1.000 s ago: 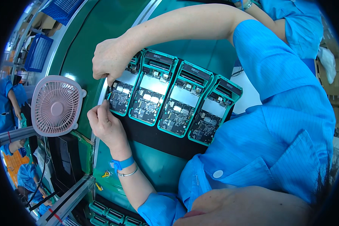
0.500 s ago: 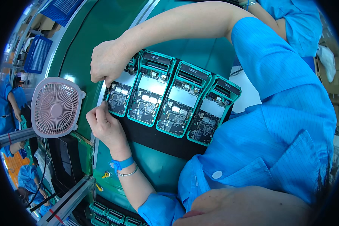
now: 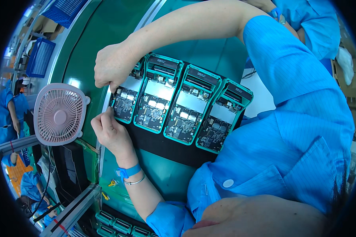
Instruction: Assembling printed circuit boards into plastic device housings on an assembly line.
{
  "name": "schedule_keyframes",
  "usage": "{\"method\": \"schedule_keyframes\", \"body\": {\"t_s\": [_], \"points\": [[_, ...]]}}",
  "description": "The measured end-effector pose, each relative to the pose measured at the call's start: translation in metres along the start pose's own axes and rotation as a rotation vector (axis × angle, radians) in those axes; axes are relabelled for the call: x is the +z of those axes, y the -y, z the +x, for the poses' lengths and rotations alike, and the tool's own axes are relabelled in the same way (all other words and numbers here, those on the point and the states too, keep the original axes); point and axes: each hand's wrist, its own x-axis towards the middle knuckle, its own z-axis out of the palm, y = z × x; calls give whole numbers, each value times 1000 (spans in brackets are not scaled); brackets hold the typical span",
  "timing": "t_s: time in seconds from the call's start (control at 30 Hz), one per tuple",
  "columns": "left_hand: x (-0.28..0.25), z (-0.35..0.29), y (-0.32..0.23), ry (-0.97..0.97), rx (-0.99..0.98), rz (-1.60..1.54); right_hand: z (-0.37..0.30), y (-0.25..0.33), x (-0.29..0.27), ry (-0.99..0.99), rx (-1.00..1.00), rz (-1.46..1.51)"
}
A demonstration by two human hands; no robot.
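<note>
Several teal-framed device housings (image 3: 149, 114) with exposed circuit boards stand in a slanted row on a black mat (image 3: 162, 147). My right hand (image 3: 114, 65) reaches over from the top, its fingers pinched at the left edge of the leftmost housing (image 3: 125, 104). Just below, my left hand (image 3: 112, 132), with a blue strap (image 3: 129, 172) on its wrist, is closed with thumb and fingertips together at that same edge. Whatever is between the fingertips of either hand is too small or hidden to make out. Part of the leftmost housing lies behind my right hand.
A pink fan (image 3: 60, 114) stands left of my hands, beside a metal rail (image 3: 77, 203). More teal housings (image 3: 122, 226) lie at the bottom edge. Blue baskets (image 3: 41, 57) are at upper left. A co-worker's blue sleeve (image 3: 316, 23) shows at upper right.
Both my hands stay pinched at the leftmost housing, with hardly any movement. At upper right, the co-worker's arm has shifted, and a blue wrist strap now shows there.
</note>
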Motion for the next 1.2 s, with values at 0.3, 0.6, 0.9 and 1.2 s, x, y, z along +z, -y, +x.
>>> {"method": "schedule_keyframes", "body": {"t_s": [0.3, 0.6, 0.9, 1.2], "points": [[1, 1, 0, 3, 7, 11, -2, 1, -1, -2, -28, -16], [1, 1, 2, 15, 12, 9, 1, -2, 1, 6, -40, -2], [0, 1, 1, -1, 3, 10, -2, 3, -3, -9, -27, -4], [2, -1, 1, 6, 4, 13, 0, -2, 1, -11, -48, 29]]}}
